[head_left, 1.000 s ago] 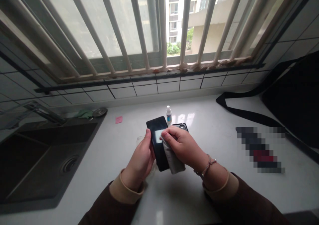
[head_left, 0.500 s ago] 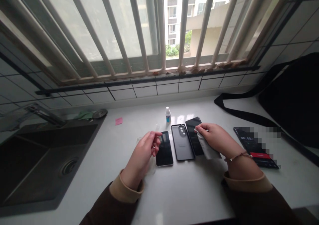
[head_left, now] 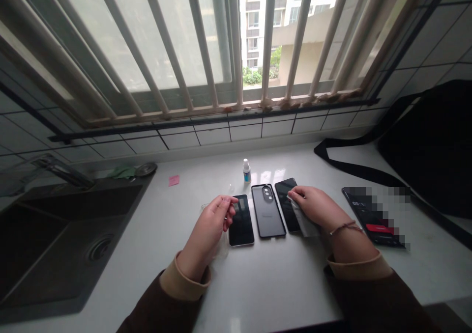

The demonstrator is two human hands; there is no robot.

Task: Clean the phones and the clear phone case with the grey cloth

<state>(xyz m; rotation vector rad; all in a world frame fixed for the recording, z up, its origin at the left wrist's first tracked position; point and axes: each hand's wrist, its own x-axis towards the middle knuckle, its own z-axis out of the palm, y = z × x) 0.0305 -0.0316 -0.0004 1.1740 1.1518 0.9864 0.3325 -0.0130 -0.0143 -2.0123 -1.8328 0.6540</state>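
My right hand (head_left: 313, 206) pinches a white cloth (head_left: 307, 223) that hangs over the right side of a black phone (head_left: 287, 205) lying screen up. The hand covers part of that phone. Left of it lies a dark phone case (head_left: 269, 215), its hollow side up, with camera cutouts. Farther left rests another phone (head_left: 242, 222) with a dark screen. Above that phone's left edge my left hand (head_left: 217, 220) is loosely closed, thumb against the curled fingers, with nothing visible in them. A clear, crumpled-looking plastic piece (head_left: 221, 249) shows partly beneath it.
A small white bottle (head_left: 247, 172) stands behind the phones. On the right, a phone with a timer (head_left: 363, 210) is partly pixelated, near a black bag (head_left: 431, 141) and its strap. A pink note (head_left: 173, 180) and a sink (head_left: 121, 215) are to the left.
My right hand, with the cloth, has come slightly toward me, and the phone under it has shifted a little the same way. My left hand stays almost still. The view has shifted slightly.
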